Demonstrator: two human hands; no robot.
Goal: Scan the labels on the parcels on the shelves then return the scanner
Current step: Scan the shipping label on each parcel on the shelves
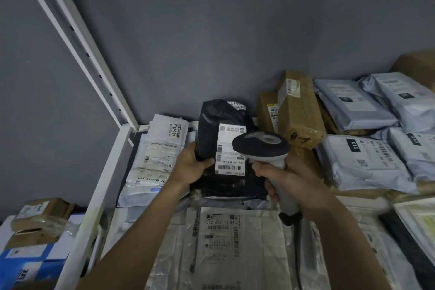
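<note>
On the white metal shelf (107, 172), near its left rear corner, the black plastic mailer parcel (217, 125) stands tilted up, its long axis running away from the person. The left hand (191, 167) curls round the parcel's lower left edge, holding it. The right hand (292, 183) wraps the grip of the grey-and-black handheld barcode scanner (261, 146), whose head lies just right of the white printed label (230, 149) and overlaps its right edge (the barcode sits at the label's near end). The scan probably needs the head drawn back and aimed left, down at that barcode.
</note>
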